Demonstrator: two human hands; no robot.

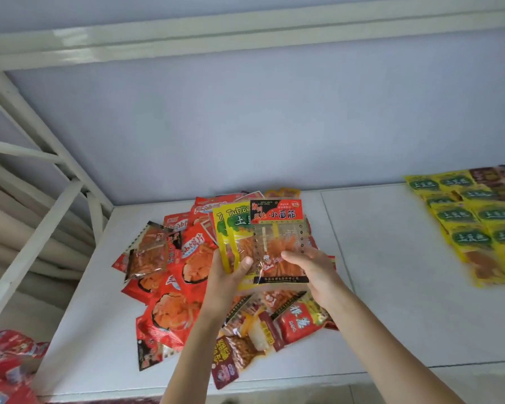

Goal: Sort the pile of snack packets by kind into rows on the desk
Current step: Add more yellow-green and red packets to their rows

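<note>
**Me:** Head view, looking down at my two hands above the pile (187, 290) of snack packets on the white desk (391, 287). My left hand (226, 282) grips a small fan of packets from below, thumb (245, 262) pressed on the front. My right hand (309, 268) pinches the front one, the clear packet with the red and black header (277, 237), by its lower right edge.

**Other:** Why both hands on one stack?

**Me:** I judge I'm peeling the front packet off. It is a different kind from the two yellow potato packets (231, 228) fanned behind it, so it can't go down with them. Holding the fan upright and facing me lets me read each label before I choose a row.

**Other:** Where do the yellow ones go?

**Me:** There's a block of matching yellow packets (467, 225) already laid out at about three o'clock, well apart from the pile, overlapping in rows. Some darker brown packets (496, 179) sit just beyond it, at roughly two o'clock. I can't see a row for the clear, red-headed kind.

**Other:** And the rest?

**Me:** The pile under my hands is mostly red packets (172, 313) toward nine o'clock, with mixed small ones (245, 345) toward six. More red packets (6, 363) lie off the desk's corner at about eight o'clock. Plenty left to sort, I'd say.
</note>
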